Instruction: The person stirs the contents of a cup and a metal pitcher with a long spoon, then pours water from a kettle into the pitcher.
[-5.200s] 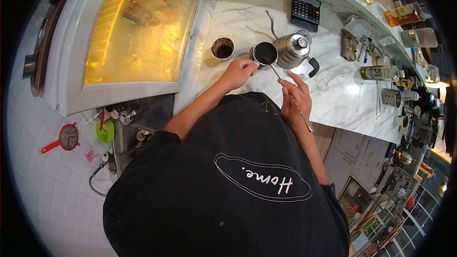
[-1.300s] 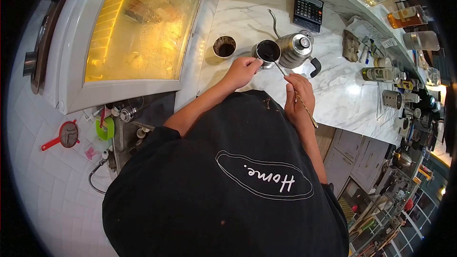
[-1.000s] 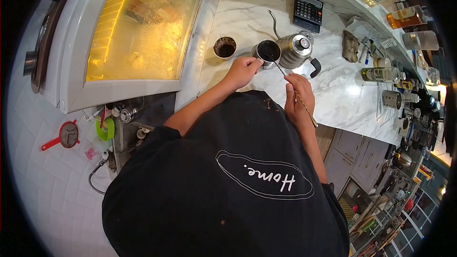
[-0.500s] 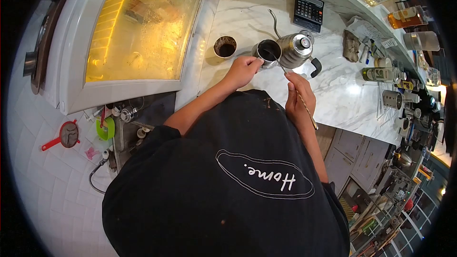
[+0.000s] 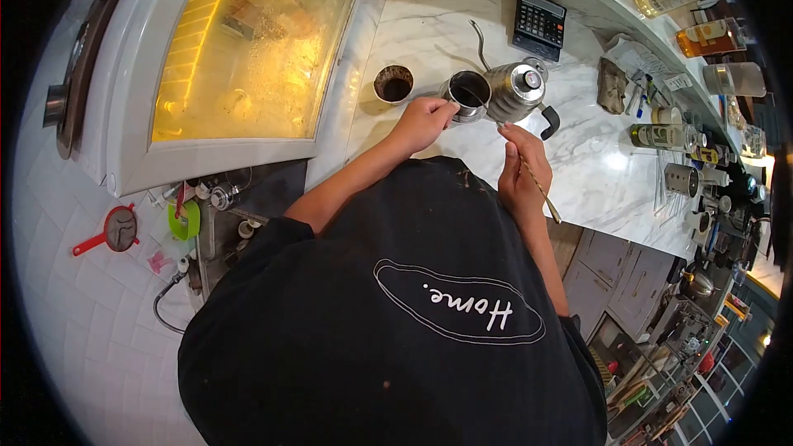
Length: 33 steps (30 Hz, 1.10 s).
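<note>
My left hand (image 5: pixel 428 121) is closed at the near left side of a metal pitcher (image 5: pixel 469 112), with the thumb by its rim. Dark liquid stands in the pitcher. In my right hand (image 5: pixel 523 167) I grip a long bar spoon (image 5: pixel 543 190) with a twisted shaft, which slants down into the liquid; its bowl is hidden. Just right of the pitcher stands a steel gooseneck kettle (image 5: pixel 516 95), its spout pointing away from me. Left of the pitcher is a paper cup (image 5: pixel 393 83) with dark contents and a stained inside wall.
A calculator (image 5: pixel 539 23) lies at the back of the marble counter (image 5: pixel 429 8). On the right are a brown cloth (image 5: pixel 611 85), pens and several bottles. A glass-door fridge (image 5: pixel 256 49) stands at left, above a sink holding a green bowl (image 5: pixel 184 220).
My right hand and the spoon have shifted slightly right and toward me. The left hand stays on the pitcher, and the whole view has moved a little.
</note>
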Tool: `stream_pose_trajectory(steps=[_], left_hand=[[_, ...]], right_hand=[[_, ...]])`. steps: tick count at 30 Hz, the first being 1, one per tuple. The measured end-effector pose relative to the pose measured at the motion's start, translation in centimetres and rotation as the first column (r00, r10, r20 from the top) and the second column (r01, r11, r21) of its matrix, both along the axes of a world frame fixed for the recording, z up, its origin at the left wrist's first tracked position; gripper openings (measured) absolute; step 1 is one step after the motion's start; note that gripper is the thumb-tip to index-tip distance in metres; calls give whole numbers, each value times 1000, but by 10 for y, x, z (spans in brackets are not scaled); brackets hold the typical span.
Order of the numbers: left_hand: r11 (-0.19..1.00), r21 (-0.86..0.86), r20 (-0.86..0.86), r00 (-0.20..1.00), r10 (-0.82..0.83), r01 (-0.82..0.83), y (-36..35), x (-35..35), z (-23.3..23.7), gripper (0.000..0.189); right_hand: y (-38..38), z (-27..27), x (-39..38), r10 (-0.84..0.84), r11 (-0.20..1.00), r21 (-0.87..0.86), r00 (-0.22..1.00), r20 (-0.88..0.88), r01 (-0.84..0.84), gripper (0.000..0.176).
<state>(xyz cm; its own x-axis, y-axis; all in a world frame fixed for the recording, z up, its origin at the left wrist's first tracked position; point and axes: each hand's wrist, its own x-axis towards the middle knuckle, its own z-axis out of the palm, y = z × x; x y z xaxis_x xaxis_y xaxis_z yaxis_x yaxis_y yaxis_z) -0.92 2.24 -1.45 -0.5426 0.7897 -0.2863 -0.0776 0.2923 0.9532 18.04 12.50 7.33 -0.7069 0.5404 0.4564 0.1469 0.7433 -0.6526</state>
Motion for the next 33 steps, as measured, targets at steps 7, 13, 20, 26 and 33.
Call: stream_pose_trajectory(steps=[7,13,20,26,33], left_hand=[[1000,-2,-1,1000,0,0,-2,1,-3,43],[1000,-2,-10,1000,3,-3,-2,1,-1,43],[1000,10,24,1000,5,-5,-5,3,-2,43],[1000,24,19,1000,1,-1,-4,3,-7,42],[1000,7,24,1000,-7,7,-5,4,-1,42]], right_hand=[[-1,0,1,-4,1000,-16,1000,-17,4,13],[1,-2,2,8,1000,11,1000,-28,-7,13],[-2,-1,4,-4,999,35,1000,-30,5,13],[-2,-2,6,-23,998,54,999,-38,25,13],[-1,-7,2,-35,997,69,999,-10,35,14]])
